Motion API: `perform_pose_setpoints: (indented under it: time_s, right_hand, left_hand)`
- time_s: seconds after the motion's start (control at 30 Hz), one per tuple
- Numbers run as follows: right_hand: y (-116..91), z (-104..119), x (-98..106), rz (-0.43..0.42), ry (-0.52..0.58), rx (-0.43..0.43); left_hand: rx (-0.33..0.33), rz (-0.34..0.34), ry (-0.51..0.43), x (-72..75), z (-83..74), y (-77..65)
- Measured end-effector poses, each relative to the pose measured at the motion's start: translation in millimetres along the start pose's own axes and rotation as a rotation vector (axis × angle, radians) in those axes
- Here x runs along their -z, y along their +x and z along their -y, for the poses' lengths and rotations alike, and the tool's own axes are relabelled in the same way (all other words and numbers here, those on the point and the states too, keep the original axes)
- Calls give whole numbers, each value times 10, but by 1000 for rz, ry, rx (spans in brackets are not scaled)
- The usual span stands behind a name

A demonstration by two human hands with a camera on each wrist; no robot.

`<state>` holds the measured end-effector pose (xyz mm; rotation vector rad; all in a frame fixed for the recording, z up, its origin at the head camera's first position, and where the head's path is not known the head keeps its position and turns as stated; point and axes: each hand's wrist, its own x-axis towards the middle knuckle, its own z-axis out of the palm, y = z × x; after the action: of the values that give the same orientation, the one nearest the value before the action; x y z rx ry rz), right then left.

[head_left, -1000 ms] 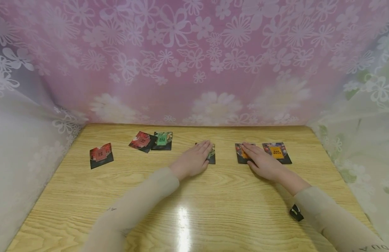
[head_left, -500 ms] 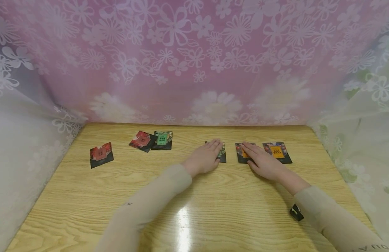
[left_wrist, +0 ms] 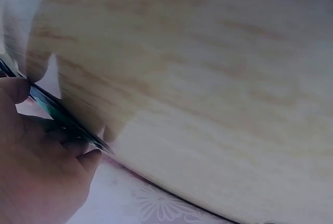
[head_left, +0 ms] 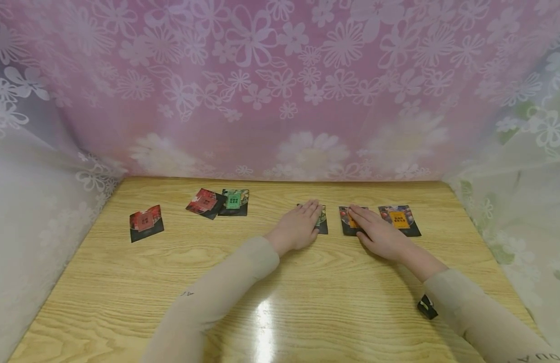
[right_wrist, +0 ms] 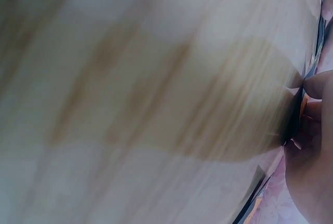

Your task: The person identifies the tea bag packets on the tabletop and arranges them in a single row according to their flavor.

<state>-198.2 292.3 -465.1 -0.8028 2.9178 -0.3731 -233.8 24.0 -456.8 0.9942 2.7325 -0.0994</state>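
Observation:
My left hand [head_left: 295, 227] lies with straight fingers over a small black packet with a green label [head_left: 323, 223], covering most of it. From the left wrist view, the thumb and fingers rest on this green packet [left_wrist: 57, 110], flat against the table. My right hand [head_left: 383, 236], fingers extended, rests on a black packet with an orange label [head_left: 346, 222]; its edge [right_wrist: 294, 117] shows under the fingertips in the right wrist view. A second orange-labelled packet [head_left: 400, 220] lies just right of that hand. A narrow gap separates the green packet from the nearer orange one.
Toward the left of the wooden table [head_left: 280, 302] lie a red packet [head_left: 146, 223], another red packet [head_left: 204, 202] and a green packet [head_left: 234, 201] that touches or overlaps it. A small black object [head_left: 427, 307] sits by the right sleeve. A flowered curtain [head_left: 280, 101] hangs behind.
My left hand has slid right with the green packet under it, bringing it closer to the orange packet; the motion has almost stopped. The right hand has stayed in place.

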Motion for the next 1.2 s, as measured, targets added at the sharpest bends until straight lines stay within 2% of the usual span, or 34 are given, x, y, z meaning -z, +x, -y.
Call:
perform_pose_setpoints:
  time_s: [0.17, 0.3, 0.47, 0.6, 0.73, 0.93, 1.07, 1.2]
  right_hand:
    - [-1, 5, 3, 1, 1, -1]
    - [-7, 7, -4, 6, 6, -4]
    - [-17, -4, -21, 5, 6, -1]
    - [-23, -14, -27, 4, 6, -3]
    - [-21, -19, -25, 1, 6, -3]
    - [-11, -17, -32, -3, 2, 16]
    - [-8, -19, -38, -15, -2, 24]
    - [-8, -21, -35, -22, -4, 27]
  left_hand:
    - [-6, -24, 6, -13, 37, 0]
    - [-26, -69, 52, -61, 154, -26]
    - [-36, -141, 79, -71, 460, -189]
    - [-3, -181, 99, -49, 773, -374]
    - [55, -177, 116, -29, 1054, -563]
    - [137, -139, 97, -98, 1389, -771]
    - [173, -131, 106, -144, 1534, -866]
    - [190, -118, 114, -176, 1615, -930]
